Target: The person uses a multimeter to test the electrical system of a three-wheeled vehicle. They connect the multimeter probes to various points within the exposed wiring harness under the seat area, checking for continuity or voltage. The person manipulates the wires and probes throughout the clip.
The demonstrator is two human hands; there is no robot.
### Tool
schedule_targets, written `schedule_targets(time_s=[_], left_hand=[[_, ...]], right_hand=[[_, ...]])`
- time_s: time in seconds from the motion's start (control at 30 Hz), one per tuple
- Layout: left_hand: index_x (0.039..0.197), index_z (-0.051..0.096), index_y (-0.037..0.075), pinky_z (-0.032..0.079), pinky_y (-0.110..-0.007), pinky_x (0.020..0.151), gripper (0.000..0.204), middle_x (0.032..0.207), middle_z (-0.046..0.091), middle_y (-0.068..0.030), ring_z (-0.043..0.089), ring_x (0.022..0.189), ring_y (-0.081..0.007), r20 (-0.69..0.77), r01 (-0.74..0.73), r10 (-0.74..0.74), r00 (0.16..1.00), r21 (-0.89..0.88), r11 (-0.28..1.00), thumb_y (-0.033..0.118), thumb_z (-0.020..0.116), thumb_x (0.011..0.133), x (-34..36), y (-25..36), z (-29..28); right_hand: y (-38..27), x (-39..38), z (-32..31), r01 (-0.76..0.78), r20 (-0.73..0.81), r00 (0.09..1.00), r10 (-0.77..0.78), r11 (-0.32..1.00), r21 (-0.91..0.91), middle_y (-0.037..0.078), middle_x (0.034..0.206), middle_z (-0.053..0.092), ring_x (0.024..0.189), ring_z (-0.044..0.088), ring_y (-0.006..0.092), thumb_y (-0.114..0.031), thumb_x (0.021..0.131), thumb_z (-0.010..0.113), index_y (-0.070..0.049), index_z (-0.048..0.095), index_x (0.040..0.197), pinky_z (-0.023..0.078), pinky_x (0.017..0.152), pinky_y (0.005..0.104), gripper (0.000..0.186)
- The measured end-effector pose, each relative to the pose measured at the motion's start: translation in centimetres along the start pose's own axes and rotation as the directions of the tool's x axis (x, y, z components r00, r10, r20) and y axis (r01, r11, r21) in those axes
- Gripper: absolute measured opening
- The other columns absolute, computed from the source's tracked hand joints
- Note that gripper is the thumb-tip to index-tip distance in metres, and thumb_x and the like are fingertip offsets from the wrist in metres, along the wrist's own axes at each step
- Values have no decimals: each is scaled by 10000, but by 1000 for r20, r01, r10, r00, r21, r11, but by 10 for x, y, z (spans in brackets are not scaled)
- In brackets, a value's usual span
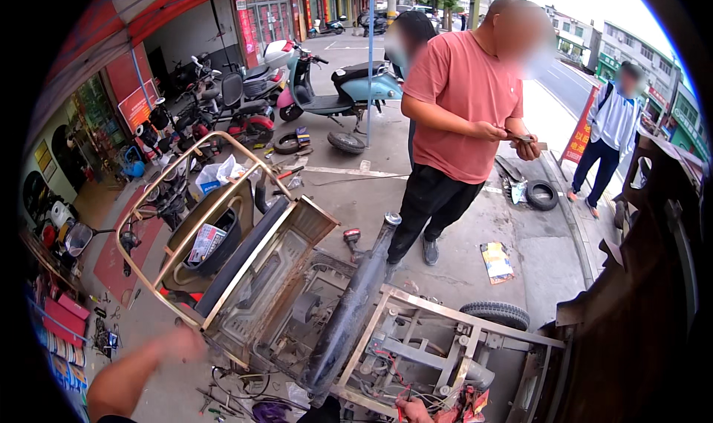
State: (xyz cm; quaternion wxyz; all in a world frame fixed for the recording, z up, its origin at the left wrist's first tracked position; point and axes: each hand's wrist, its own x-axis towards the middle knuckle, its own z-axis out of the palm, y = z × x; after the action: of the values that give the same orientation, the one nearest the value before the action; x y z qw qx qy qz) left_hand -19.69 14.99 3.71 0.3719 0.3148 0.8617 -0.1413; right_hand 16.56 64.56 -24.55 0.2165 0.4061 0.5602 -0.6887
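My left hand [182, 343] is smeared by motion at the lower left, over the ground beside a stripped vehicle's tan metal frame [128, 254]. Nothing can be made out in it. At the lower edge, my right hand [414, 410] shows only in part, with its fingers curled by the wires under the rear chassis frame [453, 369]. What it grips, if anything, is hidden. Beside it lies a crumpled red wrapper or cloth [472, 404]. A long dark curved metal part [349, 311] lies across the vehicle between my hands.
A person in a pink shirt [464, 103] stands beyond the vehicle, holding a small object in both hands. A red-and-black power tool [352, 236] rests near their feet. Tires [542, 195], scooters [345, 89] and tools [215, 402] are scattered around. Dark panels [631, 304] rise at right.
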Motion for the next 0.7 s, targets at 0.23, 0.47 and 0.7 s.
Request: schedule_targets(time_s=[0.23,0.47,0.7], left_hand=[[902,636,24,536,-414,647,187,833,669,-147,671,754,-260,365,275,-116,924,-423,863,169,520,883,-14,101,197],[909,642,33,525,-442,705,231,870,676,-162,666,820,-301,391,455,-253,885,-610,649,215,502,897,-63,146,272],[917,649,41,513,-470,764,275,908,684,-177,662,886,-341,730,440,-122,672,-262,859,261,484,910,-117,124,304]], right_hand=[[53,51,12,92,-145,986,-86,995,32,85,681,593,524,518,178,-168,837,630,-45,596,789,389,447,339,137],[10,53,23,222,-126,964,-236,968,-115,66,706,600,681,567,162,-217,885,558,-3,644,952,471,621,363,240],[11,63,3,57,-283,954,-95,988,-141,60,784,621,687,573,144,-173,850,633,-29,599,985,460,593,295,200]])
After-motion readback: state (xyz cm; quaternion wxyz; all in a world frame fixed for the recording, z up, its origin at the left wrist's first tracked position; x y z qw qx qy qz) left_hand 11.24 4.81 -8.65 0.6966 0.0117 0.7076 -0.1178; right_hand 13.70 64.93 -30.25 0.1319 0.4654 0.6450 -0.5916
